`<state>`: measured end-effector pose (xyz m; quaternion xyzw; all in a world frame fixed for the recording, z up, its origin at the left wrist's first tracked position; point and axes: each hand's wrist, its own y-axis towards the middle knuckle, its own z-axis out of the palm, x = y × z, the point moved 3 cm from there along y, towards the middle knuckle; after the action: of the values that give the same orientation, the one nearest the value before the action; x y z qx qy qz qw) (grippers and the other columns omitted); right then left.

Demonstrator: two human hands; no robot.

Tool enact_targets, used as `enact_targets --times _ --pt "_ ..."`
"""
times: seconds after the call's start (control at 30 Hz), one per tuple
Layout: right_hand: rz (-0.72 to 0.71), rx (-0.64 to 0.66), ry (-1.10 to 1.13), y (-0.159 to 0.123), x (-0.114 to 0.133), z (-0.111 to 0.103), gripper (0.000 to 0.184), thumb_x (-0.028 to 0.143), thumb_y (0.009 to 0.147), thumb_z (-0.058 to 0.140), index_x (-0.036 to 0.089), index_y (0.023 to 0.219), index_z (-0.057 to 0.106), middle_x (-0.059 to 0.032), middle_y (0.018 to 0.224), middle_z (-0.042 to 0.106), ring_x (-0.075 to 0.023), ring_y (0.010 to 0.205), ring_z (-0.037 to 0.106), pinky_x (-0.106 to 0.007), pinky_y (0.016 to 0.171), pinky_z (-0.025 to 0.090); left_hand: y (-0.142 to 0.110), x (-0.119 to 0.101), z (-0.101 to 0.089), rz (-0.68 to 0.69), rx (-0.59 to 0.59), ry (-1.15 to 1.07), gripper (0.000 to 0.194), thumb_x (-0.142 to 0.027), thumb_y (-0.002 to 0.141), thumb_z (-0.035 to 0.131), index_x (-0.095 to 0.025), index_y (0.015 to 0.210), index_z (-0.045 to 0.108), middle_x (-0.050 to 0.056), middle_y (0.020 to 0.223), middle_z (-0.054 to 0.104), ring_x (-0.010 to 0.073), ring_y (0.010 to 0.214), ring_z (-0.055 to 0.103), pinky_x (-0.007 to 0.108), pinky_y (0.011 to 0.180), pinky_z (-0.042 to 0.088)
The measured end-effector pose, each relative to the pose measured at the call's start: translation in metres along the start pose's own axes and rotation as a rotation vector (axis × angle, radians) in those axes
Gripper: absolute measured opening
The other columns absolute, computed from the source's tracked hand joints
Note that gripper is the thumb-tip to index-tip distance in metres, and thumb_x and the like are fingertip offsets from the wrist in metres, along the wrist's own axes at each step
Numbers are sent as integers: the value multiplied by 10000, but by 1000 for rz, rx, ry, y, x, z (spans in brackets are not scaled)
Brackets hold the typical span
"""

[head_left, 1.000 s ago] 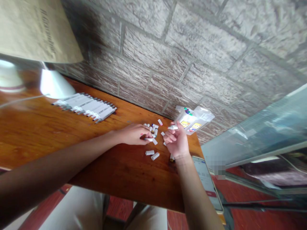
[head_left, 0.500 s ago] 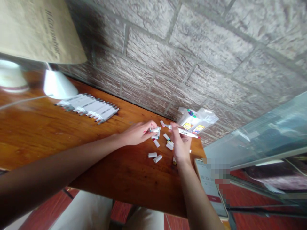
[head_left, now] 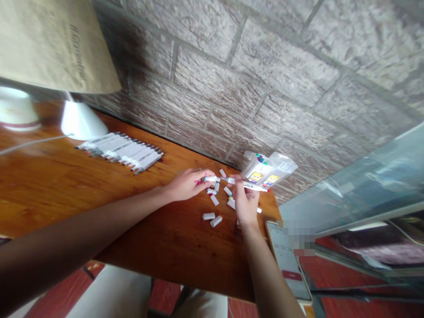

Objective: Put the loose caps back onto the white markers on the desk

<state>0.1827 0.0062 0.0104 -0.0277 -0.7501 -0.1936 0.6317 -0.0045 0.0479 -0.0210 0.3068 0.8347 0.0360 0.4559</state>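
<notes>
My left hand [head_left: 190, 183] is closed, pinching a white marker cap [head_left: 210, 179] with a teal edge between thumb and fingertips. My right hand [head_left: 245, 203] is closed around a white marker [head_left: 255, 187] with a red far end. Its uncapped end points left, toward the cap, with a small gap between them. Below and between the hands, several loose marker caps [head_left: 214, 200] lie scattered on the wooden table [head_left: 172, 243]. Two of them, including a white cap [head_left: 216, 221], lie nearer the front edge.
A row of several markers [head_left: 121, 151] lies on the left. Behind my right hand, a clear marker case [head_left: 270, 170] stands by the brick wall [head_left: 212, 88]. A phone [head_left: 288, 260] lies along the right edge. A lamp [head_left: 81, 119] and a paper cup [head_left: 18, 108] stand far left.
My left hand has lifted the teal-edged cap off the pile, and it now shows clearly in the fingertips. The marker in my right hand stays at about the same place. The view has shifted slightly.
</notes>
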Motion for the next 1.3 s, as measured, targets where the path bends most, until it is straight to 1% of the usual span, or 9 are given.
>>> enact_targets --times 0.2,0.53,0.63,0.77,0.87,0.93,1.0,1.2,1.3 --pt "-72 41 -20 -2 0 4 331 473 833 689 151 893 737 -60 841 753 -183 746 687 -310 709 558 -1 -2 1 36 5 1 380 -497 970 500 -234 1190 665 23 1098 750 161 903 667 216 801 425" --pt "-178 143 -129 -6 -4 5 314 455 915 623 166 932 747 -59 879 759 -189 804 708 -303 759 553 0 -3 1 24 9 16 376 -497 973 500 -247 1194 671 23 1112 751 166 934 676 215 809 426" --pt "-246 150 -260 -6 -1 4 339 462 933 599 165 940 760 -61 834 753 -183 721 692 -288 683 528 -1 -4 1 51 23 32 372 -490 982 491 -249 1198 673 24 1129 752 174 998 683 219 848 430" --pt "-339 -96 -479 4 5 -17 353 447 931 600 144 918 779 -97 851 766 -202 720 696 -297 701 508 -3 -12 2 123 32 60 375 -491 987 497 -234 1196 673 34 1133 758 170 1008 696 214 855 438" --pt "-292 -297 -449 17 2 -40 435 497 925 584 109 956 779 -125 884 775 -228 784 716 -304 734 518 -4 -15 2 152 -19 69 350 -464 989 514 -231 1206 661 19 1111 761 150 951 699 207 815 444" --pt "-233 -348 -397 22 -3 -47 478 529 910 587 91 933 778 -119 828 768 -222 741 711 -301 710 520 -4 -13 1 151 -57 74 324 -436 987 529 -224 1195 658 3 1080 762 129 869 689 201 776 444" --pt "-207 -330 -343 21 -5 -43 486 541 898 598 88 918 773 -106 790 758 -206 702 698 -298 693 523 -4 -9 -1 141 -91 68 310 -423 977 550 -209 1176 658 -4 1053 761 107 788 667 194 740 444" --pt "-274 -108 -205 3 -4 -11 367 463 899 627 127 908 775 -92 865 768 -188 745 709 -291 704 543 -3 -6 -3 109 -100 33 294 -444 958 580 -206 1097 683 -22 962 762 78 703 630 173 677 432" --pt "-296 -115 -170 -2 -1 -8 336 430 904 626 131 867 773 -85 820 765 -171 674 694 -285 665 545 -4 -6 -1 107 -88 40 270 -423 950 596 -215 1093 692 -25 989 767 78 728 643 171 683 438"
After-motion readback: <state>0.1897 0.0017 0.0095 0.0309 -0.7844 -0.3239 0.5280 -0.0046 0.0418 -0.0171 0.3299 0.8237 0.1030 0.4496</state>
